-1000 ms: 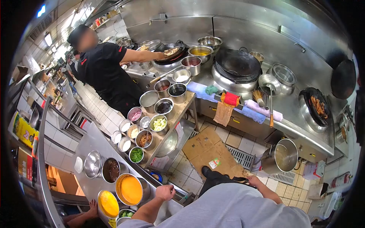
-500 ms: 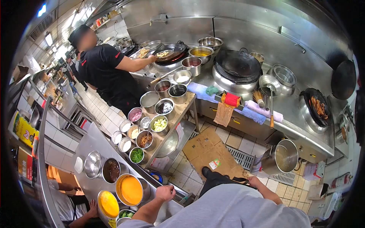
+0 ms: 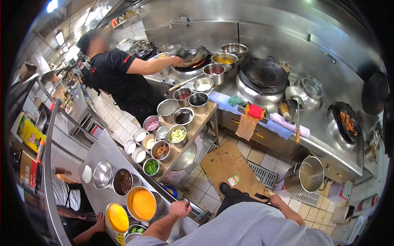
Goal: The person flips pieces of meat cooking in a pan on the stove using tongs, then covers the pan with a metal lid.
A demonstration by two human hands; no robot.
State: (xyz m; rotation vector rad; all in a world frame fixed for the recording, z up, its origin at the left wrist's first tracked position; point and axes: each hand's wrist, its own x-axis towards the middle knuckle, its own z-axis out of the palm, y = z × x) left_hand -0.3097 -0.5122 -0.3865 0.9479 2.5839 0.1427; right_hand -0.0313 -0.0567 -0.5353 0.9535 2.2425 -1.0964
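My left hand (image 3: 179, 209) is curled closed at the edge of the steel counter (image 3: 97, 152), right of a pot of orange liquid (image 3: 141, 203); whatever may be inside the fist is hidden. Low on the other side, my right hand (image 3: 281, 202) is closed beside my hip. A dark item (image 3: 262, 197) shows next to its fingers, too small to identify. Near my left forearm stand a container of yellow liquid (image 3: 117, 217) and a bowl of green vegetables (image 3: 136, 229). Behind them are a pot of dark brown sauce (image 3: 123, 181) and a steel bowl (image 3: 102, 174).
A co-worker in black (image 3: 119, 78) works at a wok. Several ingredient pots crowd a side table (image 3: 210, 110). Along the range sit a large wok (image 3: 264, 74) and a long-handled strainer (image 3: 296, 96). Cardboard (image 3: 223, 164) covers floor near a tall pot (image 3: 310, 174). Another person's hand (image 3: 98, 222) touches the counter.
The view has shifted slightly, moving the scene rightward. The co-worker's utensil at the far wok is now tilted up. The person at lower left has leaned differently. My hands have barely moved.
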